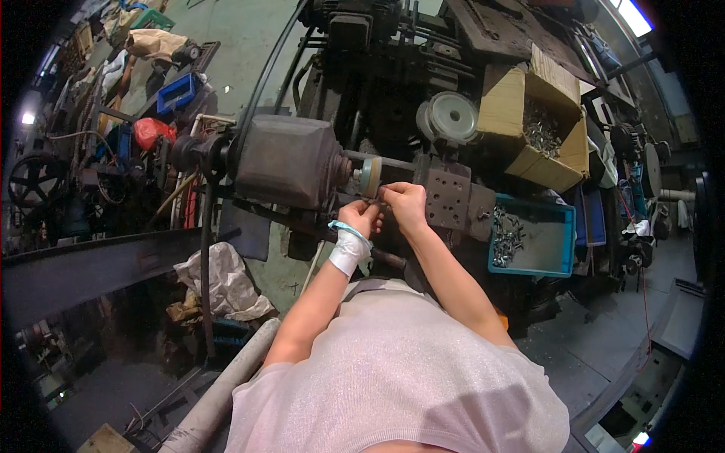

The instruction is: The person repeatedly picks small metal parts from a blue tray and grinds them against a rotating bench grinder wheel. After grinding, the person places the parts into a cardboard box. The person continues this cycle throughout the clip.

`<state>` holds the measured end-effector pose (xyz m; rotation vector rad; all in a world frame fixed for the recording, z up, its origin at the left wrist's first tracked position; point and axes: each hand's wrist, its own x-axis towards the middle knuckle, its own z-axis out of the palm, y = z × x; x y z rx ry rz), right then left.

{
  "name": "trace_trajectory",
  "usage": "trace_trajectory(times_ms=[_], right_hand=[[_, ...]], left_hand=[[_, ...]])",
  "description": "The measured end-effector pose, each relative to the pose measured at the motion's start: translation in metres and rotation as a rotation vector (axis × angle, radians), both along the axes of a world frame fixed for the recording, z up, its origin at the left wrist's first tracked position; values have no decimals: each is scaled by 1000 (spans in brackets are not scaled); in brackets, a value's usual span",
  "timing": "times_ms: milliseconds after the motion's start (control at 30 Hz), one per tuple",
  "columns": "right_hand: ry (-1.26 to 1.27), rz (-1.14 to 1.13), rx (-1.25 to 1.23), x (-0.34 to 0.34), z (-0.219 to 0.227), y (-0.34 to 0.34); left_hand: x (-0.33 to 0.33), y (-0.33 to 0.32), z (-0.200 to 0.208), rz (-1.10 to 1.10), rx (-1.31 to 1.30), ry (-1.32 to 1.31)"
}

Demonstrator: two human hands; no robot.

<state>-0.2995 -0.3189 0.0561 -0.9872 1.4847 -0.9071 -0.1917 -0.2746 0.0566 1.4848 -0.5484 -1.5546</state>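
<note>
A small disc-shaped wheel [370, 177], tan with a pale blue-green band, sits on the spindle of a dark grey machine head [285, 162]. Just below the wheel, the fingers of my left hand [362, 217] are bent and drawn together; a white wrap and a light blue band circle that wrist. My right hand [405, 202] pinches close to the wheel's lower right edge, its fingertips almost meeting those of the left. Whatever lies between the fingers is too small and too hidden to name. I cannot tell whether either hand touches the wheel.
Right of my hands is a metal block with holes [447, 198]. A blue tray [572, 238] holds small metal parts, and an open cardboard box [502, 109] behind it holds more. A round metal handwheel [456, 115] stands beyond the block. A grey pipe [226, 389] slants at lower left.
</note>
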Motion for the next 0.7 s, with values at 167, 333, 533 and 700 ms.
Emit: trace_trajectory(times_ms=[167, 333, 533, 700], right_hand=[[-25, -20, 3, 2, 0, 0], [-39, -16, -17, 3, 2, 2], [-269, 82, 32, -14, 28, 17], [-442, 122, 46, -15, 32, 26]], left_hand=[[-2, 0, 4, 25, -18, -10], [-1, 1, 0, 43, -24, -2], [16, 20, 13, -41, 48, 335], [25, 21, 5, -109, 58, 686]])
